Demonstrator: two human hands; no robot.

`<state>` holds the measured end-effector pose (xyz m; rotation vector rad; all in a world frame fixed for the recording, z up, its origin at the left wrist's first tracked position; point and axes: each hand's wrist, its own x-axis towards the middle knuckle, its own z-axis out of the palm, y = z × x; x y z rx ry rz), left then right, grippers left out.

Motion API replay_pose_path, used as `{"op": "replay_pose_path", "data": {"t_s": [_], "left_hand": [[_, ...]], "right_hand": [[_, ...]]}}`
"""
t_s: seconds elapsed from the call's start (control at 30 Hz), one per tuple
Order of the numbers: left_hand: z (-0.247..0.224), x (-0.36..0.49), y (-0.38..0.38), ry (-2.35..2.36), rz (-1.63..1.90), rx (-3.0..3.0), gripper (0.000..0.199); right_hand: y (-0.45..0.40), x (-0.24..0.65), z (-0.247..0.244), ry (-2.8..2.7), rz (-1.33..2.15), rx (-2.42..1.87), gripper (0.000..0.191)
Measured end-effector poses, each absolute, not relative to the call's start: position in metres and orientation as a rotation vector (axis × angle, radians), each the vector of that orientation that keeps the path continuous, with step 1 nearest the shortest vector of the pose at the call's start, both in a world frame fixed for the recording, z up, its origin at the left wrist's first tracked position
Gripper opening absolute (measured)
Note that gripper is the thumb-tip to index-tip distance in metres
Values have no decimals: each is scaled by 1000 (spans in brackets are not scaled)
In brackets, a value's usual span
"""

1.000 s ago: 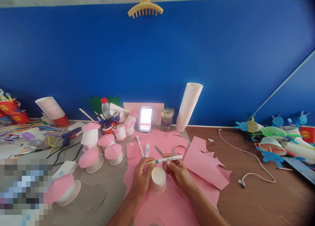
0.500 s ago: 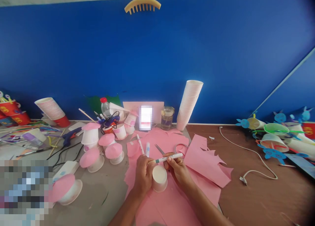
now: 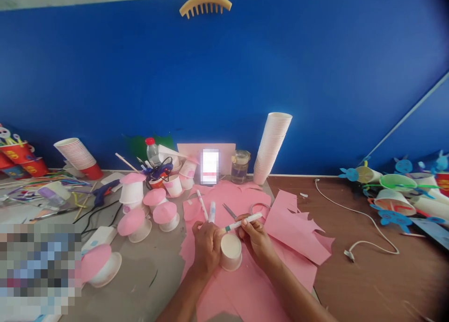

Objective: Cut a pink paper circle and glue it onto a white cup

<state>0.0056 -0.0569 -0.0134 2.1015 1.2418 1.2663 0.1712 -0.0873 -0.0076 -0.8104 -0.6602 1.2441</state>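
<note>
An upturned white paper cup (image 3: 231, 251) stands on pink paper (image 3: 233, 291) between my hands. My right hand (image 3: 253, 235) is closed around a white marker (image 3: 244, 221) that slants above the cup, its green end pointing left. My left hand (image 3: 206, 247) is at the cup's left side, fingers curled beside the marker's tip; whether it grips anything is hidden. Just beyond the hands lie scissors (image 3: 229, 211), a white tube (image 3: 212, 211) and a thin white pen (image 3: 202, 205).
Several white cups topped with pink paper (image 3: 165, 213) stand at left. A tall cup stack (image 3: 272, 146), a glass jar (image 3: 240, 167) and a lit phone (image 3: 209, 167) are at the back. A white cable (image 3: 351, 210) and blue-decorated cups (image 3: 394, 203) lie at right.
The marker in my right hand has tilted more steeply, its green end lower toward the left. The whole view has shifted slightly.
</note>
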Motion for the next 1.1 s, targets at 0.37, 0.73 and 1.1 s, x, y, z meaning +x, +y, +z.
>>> {"op": "replay_pose_path", "data": {"t_s": [0.37,0.73,1.1], "left_hand": [[-13,6,-54,1186,1352,1595,42],[-4,9,-60,1175,1223,1540,27],[-8,9,-62,1092,1121,1484,23]], "right_hand": [[-82,202,-2,-564,1132,-671,16],[-113,176,5,-1692,490,-1038,50],[-111,169,-3,-1898,121,-1070,49]]}}
